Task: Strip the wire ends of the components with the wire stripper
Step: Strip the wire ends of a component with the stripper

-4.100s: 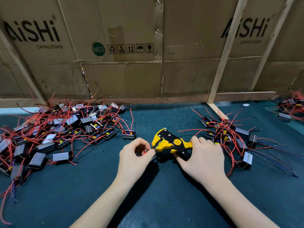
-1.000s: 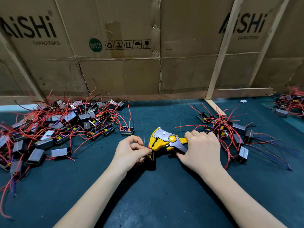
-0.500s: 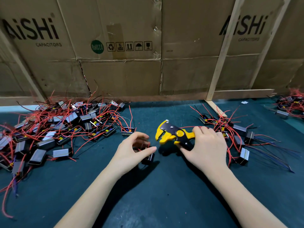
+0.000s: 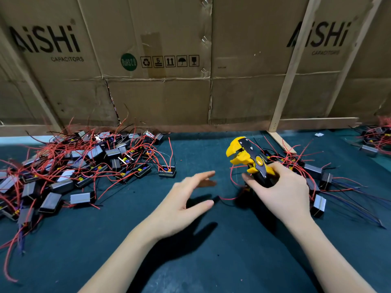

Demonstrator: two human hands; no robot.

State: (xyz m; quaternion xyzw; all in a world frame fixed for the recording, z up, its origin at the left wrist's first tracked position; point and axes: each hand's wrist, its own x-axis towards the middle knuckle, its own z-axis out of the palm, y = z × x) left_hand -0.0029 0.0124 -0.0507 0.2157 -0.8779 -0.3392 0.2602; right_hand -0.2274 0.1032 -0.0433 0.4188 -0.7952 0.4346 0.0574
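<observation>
Now, one wire stripper (image 4: pixel 246 159) clenched in right hand (image 4: pixel 281 193), left hand (image 4: pixel 182 206) released, perhaps three component piles.

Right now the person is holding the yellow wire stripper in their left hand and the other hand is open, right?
Not quite. The head view shows the yellow wire stripper gripped in the right hand, not the left. The left hand is the one that is open, holding nothing.

Dark teal bench (image 4: pixel 211 261) carries a big component pile (image 4: pixel 69 166) left, smaller pile (image 4: pixel 306 168) right, another (image 4: pixel 376 138) far right.
</observation>
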